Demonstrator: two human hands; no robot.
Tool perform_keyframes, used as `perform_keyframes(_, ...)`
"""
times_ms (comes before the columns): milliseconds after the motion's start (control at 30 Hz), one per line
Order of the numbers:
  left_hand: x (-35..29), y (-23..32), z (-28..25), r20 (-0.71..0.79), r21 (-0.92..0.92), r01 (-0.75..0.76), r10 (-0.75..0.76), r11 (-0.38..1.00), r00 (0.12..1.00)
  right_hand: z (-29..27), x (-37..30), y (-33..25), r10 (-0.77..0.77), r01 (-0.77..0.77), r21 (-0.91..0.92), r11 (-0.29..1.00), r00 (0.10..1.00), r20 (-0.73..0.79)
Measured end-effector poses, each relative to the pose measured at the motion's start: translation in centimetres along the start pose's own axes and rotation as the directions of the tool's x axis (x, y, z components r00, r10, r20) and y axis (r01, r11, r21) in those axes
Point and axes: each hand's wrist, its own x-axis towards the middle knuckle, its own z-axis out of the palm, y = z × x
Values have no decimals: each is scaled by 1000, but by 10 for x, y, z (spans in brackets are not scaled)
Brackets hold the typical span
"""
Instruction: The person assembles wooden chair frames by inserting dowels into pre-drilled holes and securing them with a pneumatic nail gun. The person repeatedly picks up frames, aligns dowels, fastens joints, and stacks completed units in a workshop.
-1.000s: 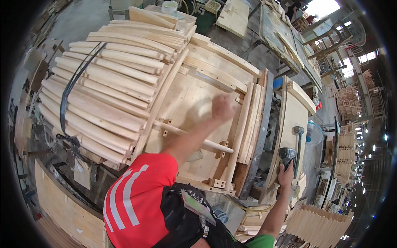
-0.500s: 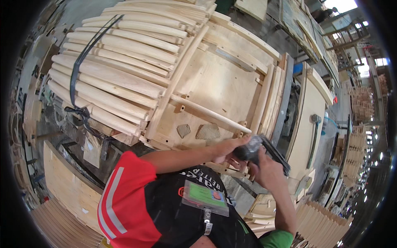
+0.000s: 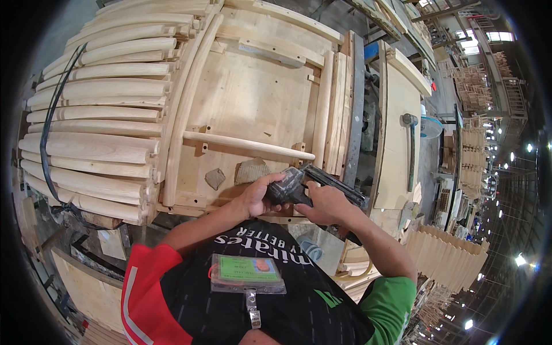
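Note:
A dark pneumatic nail gun (image 3: 289, 187) is held in front of my chest, over the near edge of a wooden assembly board (image 3: 253, 106). My left hand (image 3: 259, 194) is closed around the rounded end of its body. My right hand (image 3: 326, 204) wraps its handle from the other side, and the long magazine runs off to the right past the knuckles. Just beyond the gun, a slim wooden rail (image 3: 250, 145) spans the board between two longer side pieces. Two rough brown scraps lie near the left hand, a small one (image 3: 215, 179) and a larger one (image 3: 250, 171).
On the left, a black strap (image 3: 47, 138) binds a stack of curved wooden slats (image 3: 115, 109). A grey metal bar (image 3: 355, 109) edges the board's right side. Beyond it, a hammer (image 3: 410, 146) lies on a pale panel (image 3: 397, 121). More stacked wooden parts (image 3: 445, 259) stand at right.
My view has shifted, so the board and slats sit further left. The nail gun has come a little left relative to the rail's end, and my left hand's fingers have closed more around it.

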Motion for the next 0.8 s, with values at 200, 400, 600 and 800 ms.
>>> perform_keyframes(200, 12, 11, -9, 28, -8, 34, -34, 999, 999, -16, 15, -12, 61, -60, -16, 998, 997, 50)
perform_keyframes(400, 15, 12, -12, -13, -26, 21, -21, 999, 1000, -29, 20, -25, 111, -107, -37, 994, 986, 128)
perform_keyframes(600, 12, 13, -11, -1, -13, 58, -58, 998, 998, -24, 24, -21, 37, -22, -112, 993, 990, 134)
perform_keyframes(800, -37, 15, -11, -28, 93, -8, 10, 996, 1000, -28, 2, -36, -84, 103, -167, 981, 990, 115)
